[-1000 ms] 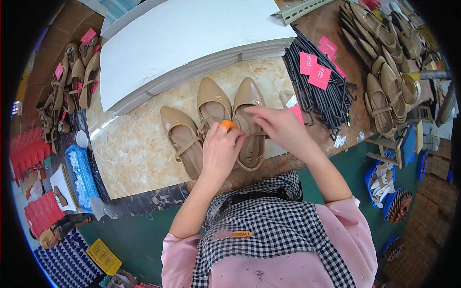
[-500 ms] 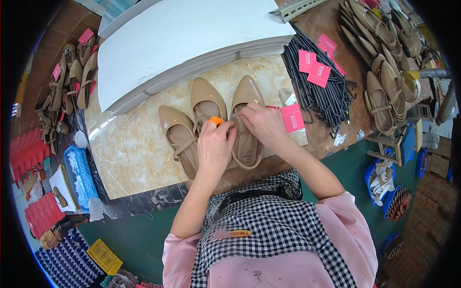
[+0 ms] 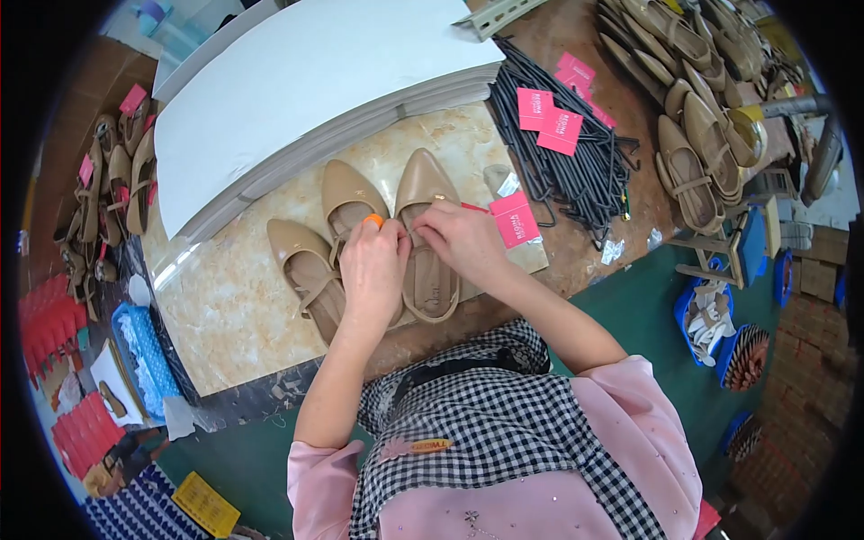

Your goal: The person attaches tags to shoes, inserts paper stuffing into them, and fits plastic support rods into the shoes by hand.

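Observation:
Three beige pointed flat shoes lie side by side on a marble-patterned board: a left shoe, a middle shoe and a right shoe. My left hand, with an orange band round one finger, is closed at the inner edge of the right shoe and covers much of the middle one. Over the right shoe's opening, my right hand pinches at its strap. Fingers hide most of that strap. A pink tag lies beside my right wrist.
A white stack of sheets stands behind the shoes on the marble-patterned board. Black hooks with pink tags lie to the right. More beige shoes pile up at far right and far left. A blue basket sits left.
The view has shifted, so the bench and shoes appear further left. Both hands stay at the right shoe, with fingers only slightly moved.

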Available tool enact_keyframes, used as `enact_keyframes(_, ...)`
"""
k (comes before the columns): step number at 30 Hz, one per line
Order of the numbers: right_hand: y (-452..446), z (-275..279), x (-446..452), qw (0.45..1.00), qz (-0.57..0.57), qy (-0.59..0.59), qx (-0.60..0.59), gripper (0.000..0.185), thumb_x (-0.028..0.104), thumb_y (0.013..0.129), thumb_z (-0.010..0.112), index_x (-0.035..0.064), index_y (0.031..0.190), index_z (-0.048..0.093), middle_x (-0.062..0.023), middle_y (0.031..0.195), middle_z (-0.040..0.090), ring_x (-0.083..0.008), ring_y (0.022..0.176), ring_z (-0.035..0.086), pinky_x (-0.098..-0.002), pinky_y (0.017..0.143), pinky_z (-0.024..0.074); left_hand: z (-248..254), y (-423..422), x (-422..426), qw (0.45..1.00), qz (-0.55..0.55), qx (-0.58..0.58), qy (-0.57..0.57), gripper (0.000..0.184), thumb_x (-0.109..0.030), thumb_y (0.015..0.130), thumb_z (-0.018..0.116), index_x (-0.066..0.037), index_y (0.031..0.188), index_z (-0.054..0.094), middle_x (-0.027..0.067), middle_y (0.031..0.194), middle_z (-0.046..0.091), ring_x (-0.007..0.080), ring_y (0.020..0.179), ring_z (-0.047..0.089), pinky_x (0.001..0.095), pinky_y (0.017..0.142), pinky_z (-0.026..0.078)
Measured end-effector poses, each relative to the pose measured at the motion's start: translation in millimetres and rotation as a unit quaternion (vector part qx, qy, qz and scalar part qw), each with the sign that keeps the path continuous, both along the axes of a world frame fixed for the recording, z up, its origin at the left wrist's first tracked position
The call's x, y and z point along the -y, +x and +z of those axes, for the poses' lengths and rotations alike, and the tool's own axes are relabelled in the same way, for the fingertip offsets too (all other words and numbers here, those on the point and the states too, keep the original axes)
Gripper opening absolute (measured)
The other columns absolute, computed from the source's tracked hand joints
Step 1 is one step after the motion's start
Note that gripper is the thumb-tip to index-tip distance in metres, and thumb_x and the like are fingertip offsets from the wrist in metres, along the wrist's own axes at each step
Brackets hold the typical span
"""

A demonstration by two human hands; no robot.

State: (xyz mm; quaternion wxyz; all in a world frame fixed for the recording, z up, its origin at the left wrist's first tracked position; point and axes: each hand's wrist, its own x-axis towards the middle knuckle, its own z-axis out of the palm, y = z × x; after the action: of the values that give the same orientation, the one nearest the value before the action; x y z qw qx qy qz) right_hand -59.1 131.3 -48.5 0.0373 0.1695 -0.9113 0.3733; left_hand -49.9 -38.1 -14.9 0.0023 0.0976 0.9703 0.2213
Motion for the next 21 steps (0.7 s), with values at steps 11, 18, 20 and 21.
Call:
enact_keyframes(11,3.5,0.5,1.9,1.000,0.015,0.008,-0.025,0.007,0.017,0.087,0.069,0.0115,0.092,0.070,-0.0046,0.083,0.063,-0.0268,0.076,0.066,-0.0385,0.063,0.0522,-3.0,-2.7,0.0,0.999,-0.028,-0.013,-0.034,0.013,-0.014,0.083,0.073,-0.007,0.090,0.065,0.0135,0.088,0.062,0.0322,0.089,0.064,0.0458,0.074,0.053)
enact_keyframes(18,2.8,6.5,1.8,0.992,0.046,0.103,-0.059,0.004,0.011,0.084,0.062,0.0089,0.087,0.064,-0.0063,0.085,0.063,-0.0251,0.081,0.069,-0.0379,0.063,0.0556,-2.7,-1.8,5.5,0.997,-0.051,0.001,-0.051,0.015,-0.012,0.082,0.073,-0.007,0.092,0.064,0.0130,0.093,0.063,0.0315,0.093,0.064,0.0439,0.075,0.055)
enact_keyframes(20,3.4,8.2,2.6,0.989,0.041,0.138,-0.045,0.005,0.011,0.083,0.063,0.0074,0.087,0.063,-0.0075,0.085,0.063,-0.0258,0.080,0.069,-0.0376,0.061,0.0561,3.2,0.3,3.8,0.998,-0.042,0.019,-0.032,0.017,-0.011,0.081,0.074,-0.007,0.094,0.064,0.0132,0.094,0.063,0.0315,0.096,0.064,0.0435,0.077,0.055)
enact_keyframes(21,3.5,9.0,3.8,0.987,0.037,0.155,-0.037,0.006,0.011,0.083,0.063,0.0067,0.087,0.063,-0.0081,0.085,0.063,-0.0262,0.080,0.069,-0.0374,0.061,0.0564,3.2,1.4,3.9,0.999,-0.033,0.029,-0.012,0.021,-0.010,0.079,0.075,-0.007,0.098,0.065,0.0141,0.096,0.063,0.0322,0.099,0.063,0.0434,0.081,0.054)
